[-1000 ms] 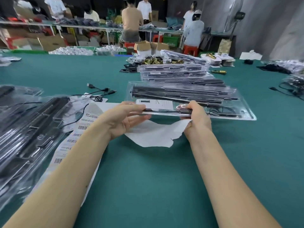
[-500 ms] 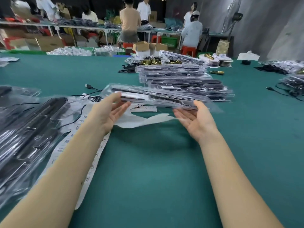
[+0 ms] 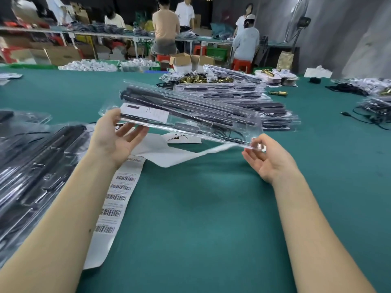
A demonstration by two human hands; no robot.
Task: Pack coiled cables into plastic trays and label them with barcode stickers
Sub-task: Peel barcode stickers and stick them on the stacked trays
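I hold the clear plastic tray of black cables (image 3: 186, 115) tilted above the green desk (image 3: 201, 208), left hand (image 3: 112, 138) gripping its labelled end, right hand (image 3: 268, 159) pinching its near corner, probably to carry it to the far stack of filled trays (image 3: 254, 102).

The tray (image 3: 190, 121) is clear plastic, glossy, catching streaks of light along its ribs, with matt black cables inside and a white paper label (image 3: 146, 113) on its face. The surface (image 3: 201, 218) is covered in matt green cloth, smooth like felt. A strip of barcode stickers (image 3: 114, 208) looks like slick white paper. The stacked trays (image 3: 243, 98) beyond shine the same way, and brass-coloured metal parts (image 3: 196, 79) gleam behind them.
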